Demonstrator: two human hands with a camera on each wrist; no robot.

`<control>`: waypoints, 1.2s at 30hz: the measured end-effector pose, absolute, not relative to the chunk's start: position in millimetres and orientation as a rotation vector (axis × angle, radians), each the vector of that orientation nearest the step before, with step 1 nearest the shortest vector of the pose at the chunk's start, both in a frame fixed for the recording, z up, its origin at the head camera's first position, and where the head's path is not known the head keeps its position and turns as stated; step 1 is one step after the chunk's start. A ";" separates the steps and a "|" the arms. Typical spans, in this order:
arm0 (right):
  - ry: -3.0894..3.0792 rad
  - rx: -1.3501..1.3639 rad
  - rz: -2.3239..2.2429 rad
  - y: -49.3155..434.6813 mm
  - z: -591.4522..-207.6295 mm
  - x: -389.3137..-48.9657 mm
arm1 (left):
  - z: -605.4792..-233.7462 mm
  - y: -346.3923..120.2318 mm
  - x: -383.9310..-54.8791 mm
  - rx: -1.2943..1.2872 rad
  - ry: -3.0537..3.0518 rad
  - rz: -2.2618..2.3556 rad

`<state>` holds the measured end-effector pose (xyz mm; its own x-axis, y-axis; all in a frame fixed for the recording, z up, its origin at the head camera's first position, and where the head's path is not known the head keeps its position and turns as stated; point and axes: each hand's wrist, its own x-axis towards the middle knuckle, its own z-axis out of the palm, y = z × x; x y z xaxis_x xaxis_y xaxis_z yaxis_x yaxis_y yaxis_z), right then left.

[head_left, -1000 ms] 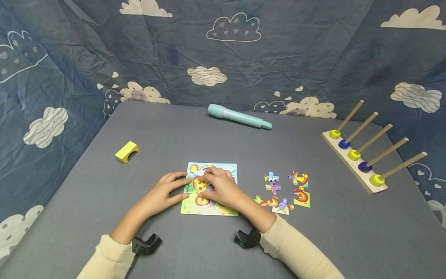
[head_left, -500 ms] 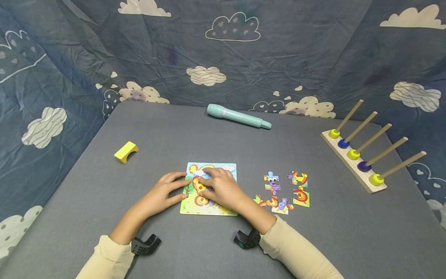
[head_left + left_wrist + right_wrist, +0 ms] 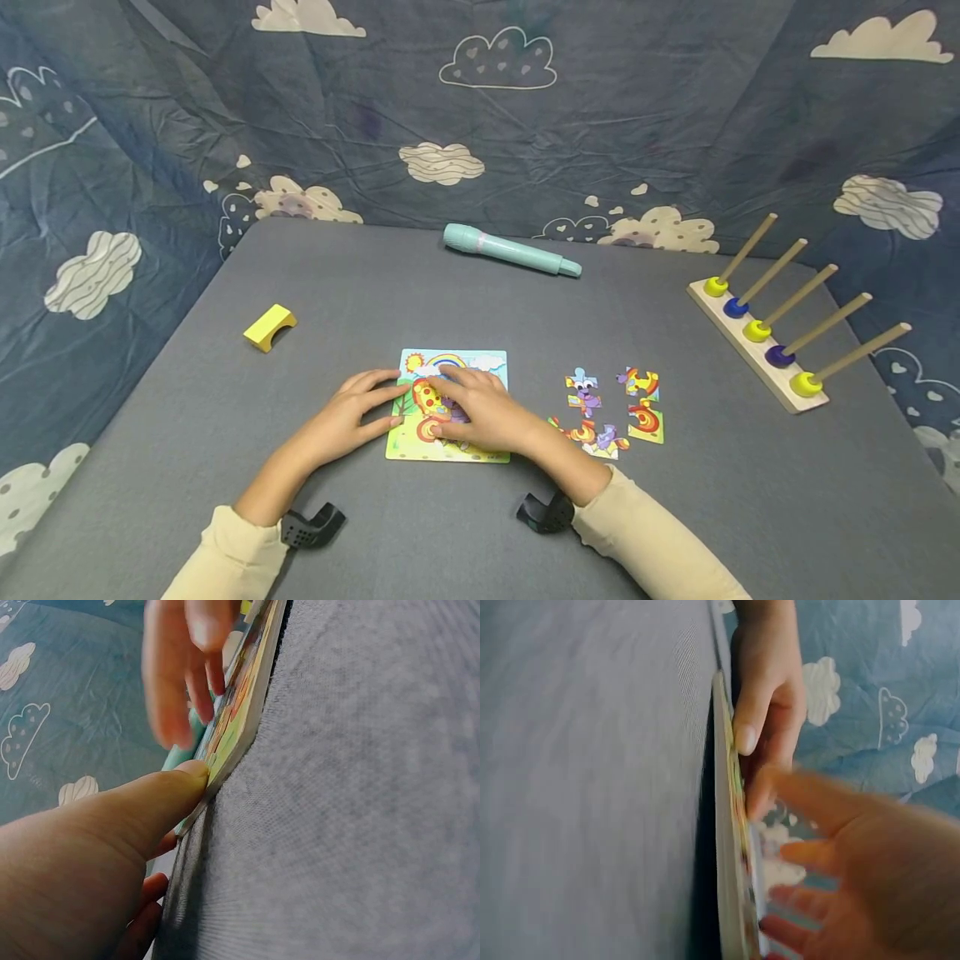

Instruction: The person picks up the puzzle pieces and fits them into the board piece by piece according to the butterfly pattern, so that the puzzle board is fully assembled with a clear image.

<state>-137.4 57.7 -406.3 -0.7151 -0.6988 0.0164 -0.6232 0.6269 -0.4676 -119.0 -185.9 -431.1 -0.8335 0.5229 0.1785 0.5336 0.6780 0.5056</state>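
A picture jigsaw board [image 3: 405, 452] with a sun, a rainbow and a yellow and orange figure lies flat in the head view. My left hand [image 3: 351, 418] touches its left edge with spread fingers; in the left wrist view the thumb [image 3: 161, 795] lies at the board's corner. Over the right half of the board is my right hand [image 3: 487, 412], hiding part of the picture. Its fingers are spread, and between them the right wrist view shows nothing held. Right of the board lie several loose puzzle pieces [image 3: 584, 393], some partly behind the right forearm.
A yellow arched block [image 3: 268, 327] lies at left on the grey table [image 3: 360, 283]. Toward the back edge is a mint-green toy microphone [image 3: 513, 250]. A wooden peg stand [image 3: 757, 348] with coloured beads is at right. Cloud-patterned cloth [image 3: 375, 100] hangs behind.
My right hand has shifted slightly right, its bent fingers straightening as they come away from the picture. The left hand stays at the board's left edge.
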 end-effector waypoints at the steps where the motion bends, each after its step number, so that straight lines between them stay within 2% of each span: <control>1: 2.662 -1.101 -0.730 60.7 -402.8 -137.0 | -431.3 -185.9 -119.2 -0.903 -2.858 -0.868; 8: 2.675 -1.140 -1.058 99.3 -377.8 -133.7 | -432.2 -185.3 -119.2 -0.896 -2.866 -0.866; 15: 2.794 -0.961 -1.213 154.5 -370.0 -126.6 | -431.9 -184.7 -118.4 -0.881 -2.882 -0.869; 23: 2.854 -0.812 -1.309 201.4 -393.6 -128.2 | -433.2 -185.4 -119.2 -0.883 -2.884 -0.873; 36: 2.817 -0.746 -1.160 234.6 -427.8 -140.3 | -432.4 -184.4 -119.3 -0.883 -2.888 -0.876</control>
